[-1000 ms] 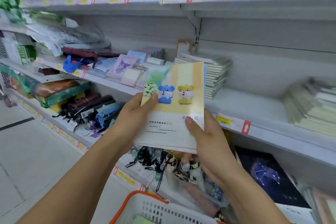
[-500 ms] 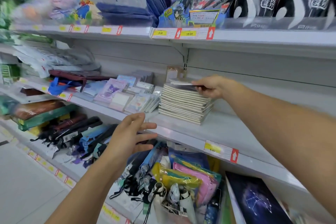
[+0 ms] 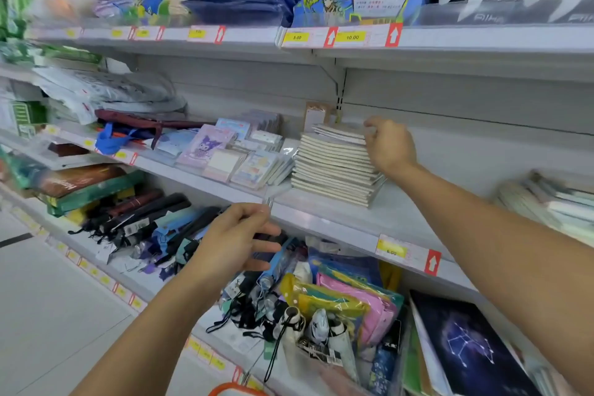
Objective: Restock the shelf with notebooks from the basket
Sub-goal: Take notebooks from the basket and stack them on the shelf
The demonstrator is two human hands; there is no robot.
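Note:
A tall stack of pale notebooks (image 3: pixel 331 167) stands on the white middle shelf (image 3: pixel 337 219). The top notebook (image 3: pixel 337 133) lies slightly askew on it. My right hand (image 3: pixel 390 146) reaches to the stack's right side, fingers curled, and pinches the right edge of that top notebook. My left hand (image 3: pixel 238 238) hovers with fingers spread and relaxed in front of the shelf's front edge, holding nothing. Only the orange rim of the basket (image 3: pixel 236 389) shows at the bottom edge; its contents are hidden.
Small notepad packs (image 3: pixel 225 151) lie left of the stack. Another notebook pile (image 3: pixel 553 202) sits at the far right of the same shelf. Folded umbrellas (image 3: pixel 144 222) and plastic pouches (image 3: pixel 347 302) fill the shelf below. A packed shelf hangs overhead.
A second ago both hands held a cartoon-cover notebook in front of the shelf. My right hand has laid it on the stack and now sits at its right edge; my left hand let go.

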